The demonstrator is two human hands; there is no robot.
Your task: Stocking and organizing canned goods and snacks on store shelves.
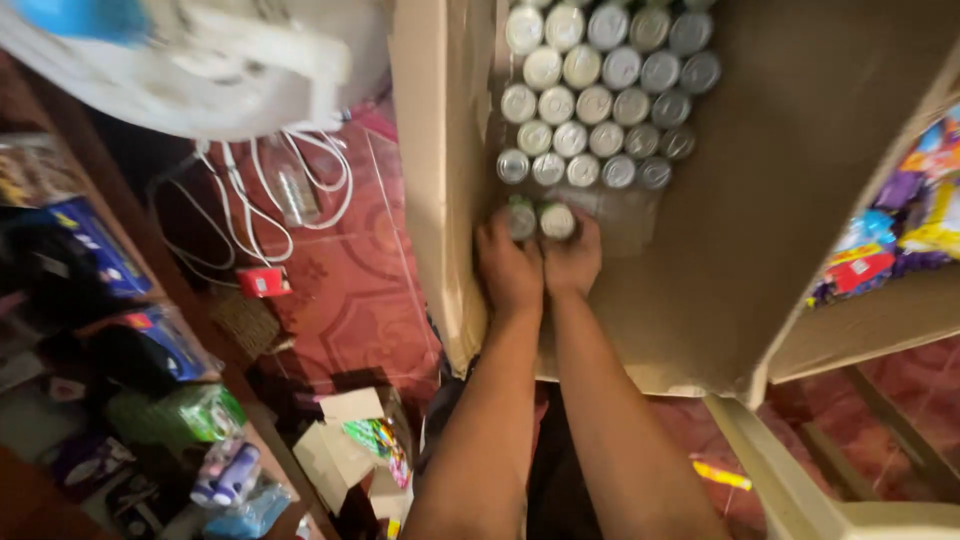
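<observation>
Two small cans, one (521, 220) under the left hand (508, 270) and one (557, 220) under the right hand (571, 262), stand side by side at the near end of a large cardboard box (780, 200). Each hand's fingers are wrapped around its own can from the near side, and the two hands press against each other at the knuckles. Just beyond the gripped pair, rows of like cans (598, 95) with pale silver lids are packed tightly together, filling the far left part of the box; the rest of the box floor to the right lies bare brown cardboard. The box's left flap (440, 170) stands upright beside the left wrist.

To the left, white cables (270, 200) trail over a red patterned floor (350, 290), near a small red object (263, 282). Wooden shelves (120, 330) of packaged goods run down the left edge, with small open cartons (345, 440) below. Bright snack packets (900, 220) fill a shelf at right.
</observation>
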